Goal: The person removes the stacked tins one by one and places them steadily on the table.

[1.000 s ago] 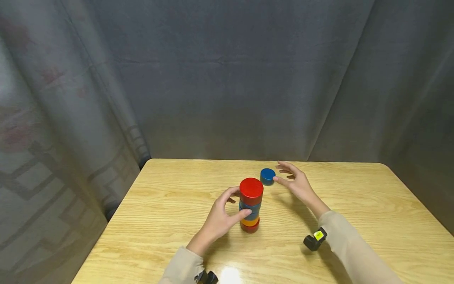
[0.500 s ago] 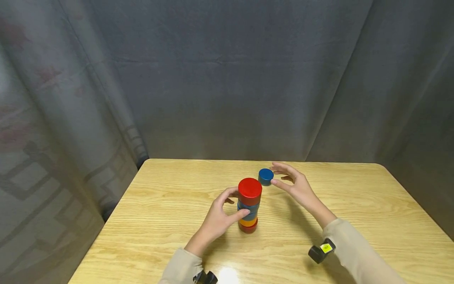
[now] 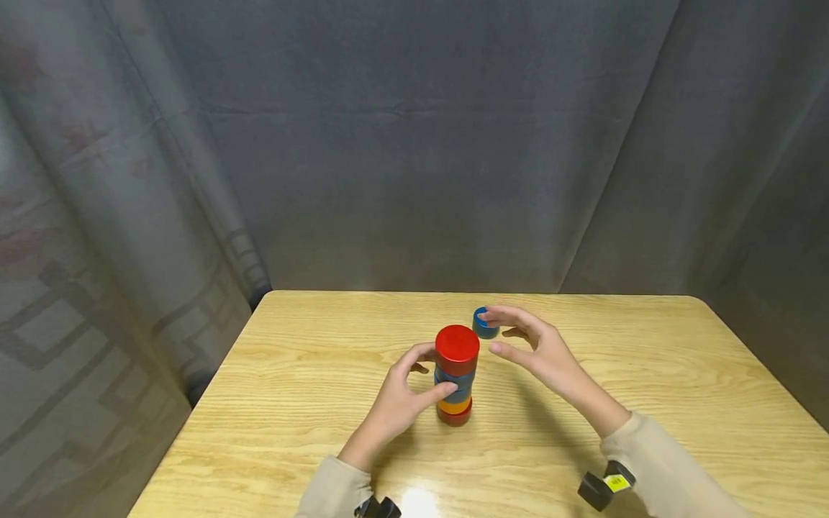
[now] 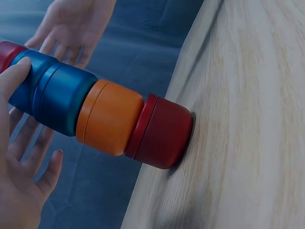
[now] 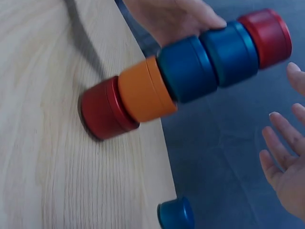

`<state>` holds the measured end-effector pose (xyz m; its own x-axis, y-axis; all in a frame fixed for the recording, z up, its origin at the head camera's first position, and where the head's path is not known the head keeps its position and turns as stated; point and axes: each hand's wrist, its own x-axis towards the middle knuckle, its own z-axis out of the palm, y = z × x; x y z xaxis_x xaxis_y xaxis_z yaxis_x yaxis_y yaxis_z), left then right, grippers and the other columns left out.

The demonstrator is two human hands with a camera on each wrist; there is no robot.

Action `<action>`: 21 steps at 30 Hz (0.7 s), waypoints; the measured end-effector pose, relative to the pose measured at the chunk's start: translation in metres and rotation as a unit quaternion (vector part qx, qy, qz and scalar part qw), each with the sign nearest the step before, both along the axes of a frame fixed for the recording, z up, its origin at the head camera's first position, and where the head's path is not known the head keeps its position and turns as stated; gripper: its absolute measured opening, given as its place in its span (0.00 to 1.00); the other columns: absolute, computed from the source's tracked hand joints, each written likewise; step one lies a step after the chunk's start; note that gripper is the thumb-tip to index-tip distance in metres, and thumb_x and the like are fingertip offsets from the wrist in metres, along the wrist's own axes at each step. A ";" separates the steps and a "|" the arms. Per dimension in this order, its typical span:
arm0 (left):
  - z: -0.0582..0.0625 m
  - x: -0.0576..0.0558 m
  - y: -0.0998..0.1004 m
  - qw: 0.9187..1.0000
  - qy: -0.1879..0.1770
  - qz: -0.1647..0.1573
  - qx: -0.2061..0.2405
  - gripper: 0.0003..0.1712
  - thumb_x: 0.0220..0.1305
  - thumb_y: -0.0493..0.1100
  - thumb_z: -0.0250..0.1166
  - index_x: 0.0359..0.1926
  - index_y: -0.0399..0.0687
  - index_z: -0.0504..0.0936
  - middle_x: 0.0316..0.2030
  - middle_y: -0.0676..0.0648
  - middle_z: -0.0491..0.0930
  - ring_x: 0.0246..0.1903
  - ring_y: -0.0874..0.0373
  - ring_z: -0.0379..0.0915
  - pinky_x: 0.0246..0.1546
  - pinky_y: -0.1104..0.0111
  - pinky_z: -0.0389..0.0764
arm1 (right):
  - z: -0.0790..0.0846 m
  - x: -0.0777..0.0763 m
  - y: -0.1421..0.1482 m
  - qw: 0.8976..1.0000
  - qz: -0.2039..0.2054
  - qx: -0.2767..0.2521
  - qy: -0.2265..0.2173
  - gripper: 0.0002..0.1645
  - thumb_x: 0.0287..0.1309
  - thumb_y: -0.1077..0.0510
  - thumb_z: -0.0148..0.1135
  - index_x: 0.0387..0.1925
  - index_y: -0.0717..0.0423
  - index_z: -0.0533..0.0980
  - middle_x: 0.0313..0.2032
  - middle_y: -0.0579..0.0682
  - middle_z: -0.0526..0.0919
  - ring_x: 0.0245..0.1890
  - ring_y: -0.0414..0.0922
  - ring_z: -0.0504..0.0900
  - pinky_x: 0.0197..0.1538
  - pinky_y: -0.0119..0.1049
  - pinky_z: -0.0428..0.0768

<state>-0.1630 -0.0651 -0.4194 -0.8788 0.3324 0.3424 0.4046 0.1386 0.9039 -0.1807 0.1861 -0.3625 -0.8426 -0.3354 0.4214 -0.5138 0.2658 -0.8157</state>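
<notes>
A stack of lidded tins stands upright on the table: a red tin [image 4: 162, 133] at the bottom, then an orange tin [image 4: 112, 119], a lower blue tin [image 4: 64, 98], an upper blue tin [image 5: 229, 55] and a red tin [image 3: 457, 345] on top. My left hand [image 3: 398, 403] grips the upper blue tin, its thumb across the near side and fingers round the back. To the right of the top tin, my right hand [image 3: 540, 356] is spread with nothing in it. Its fingertips overlap a separate blue tin [image 3: 482, 332] in the head view.
The wooden table [image 3: 311, 345] reaches back to a grey curtain [image 3: 414, 180], which also hangs along the left and right. Black cameras sit on both wrists, the right camera [image 3: 602, 489] close over the tabletop.
My right hand has moved away from the separate blue tin, toward me and left to the stack's top. The left hand and the stacked tins have stayed in place.
</notes>
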 end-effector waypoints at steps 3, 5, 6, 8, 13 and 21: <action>0.000 0.000 0.001 1.000 -0.002 0.000 0.002 0.29 0.60 0.47 0.73 0.62 0.60 0.74 0.55 0.62 0.77 0.56 0.59 0.70 0.56 0.44 0.69 | 0.003 0.005 -0.004 1.000 0.018 -0.007 0.004 0.31 0.60 0.67 0.66 0.65 0.58 0.71 0.58 0.54 0.80 0.57 0.44 0.76 0.58 0.33 0.73; -0.001 0.001 0.001 1.000 -0.003 0.001 0.002 0.29 0.60 0.47 0.73 0.62 0.60 0.74 0.55 0.62 0.77 0.56 0.59 0.70 0.56 0.44 0.69 | 0.004 0.008 -0.006 0.999 0.029 -0.011 0.007 0.32 0.59 0.68 0.67 0.65 0.58 0.71 0.58 0.53 0.80 0.57 0.45 0.76 0.58 0.33 0.73; 0.000 0.001 0.001 1.000 -0.004 0.002 0.002 0.29 0.60 0.47 0.73 0.62 0.60 0.74 0.55 0.62 0.77 0.56 0.59 0.70 0.56 0.45 0.69 | 0.005 0.009 -0.008 0.999 0.034 -0.012 0.010 0.32 0.59 0.68 0.67 0.65 0.59 0.70 0.57 0.53 0.80 0.57 0.45 0.76 0.57 0.34 0.73; 0.000 0.001 0.001 1.000 -0.005 0.002 0.001 0.29 0.60 0.47 0.73 0.62 0.60 0.74 0.55 0.62 0.77 0.56 0.59 0.70 0.56 0.45 0.69 | 0.006 0.011 -0.010 0.999 0.042 -0.012 0.012 0.33 0.58 0.68 0.67 0.65 0.59 0.70 0.57 0.53 0.80 0.56 0.45 0.77 0.57 0.33 0.73; 0.001 0.003 0.002 1.000 -0.009 0.003 0.000 0.29 0.60 0.47 0.73 0.62 0.60 0.74 0.55 0.62 0.77 0.55 0.59 0.70 0.56 0.44 0.69 | 0.010 0.018 -0.017 0.999 0.049 -0.007 0.007 0.34 0.57 0.67 0.69 0.65 0.60 0.70 0.58 0.55 0.79 0.56 0.41 0.76 0.56 0.33 0.74; 0.001 0.004 0.002 1.000 -0.007 0.004 -0.001 0.29 0.60 0.47 0.73 0.62 0.61 0.75 0.55 0.62 0.77 0.55 0.59 0.70 0.55 0.45 0.69 | 0.013 0.024 -0.027 0.999 0.024 0.021 -0.018 0.36 0.55 0.61 0.73 0.65 0.54 0.72 0.60 0.52 0.78 0.56 0.42 0.76 0.56 0.42 0.76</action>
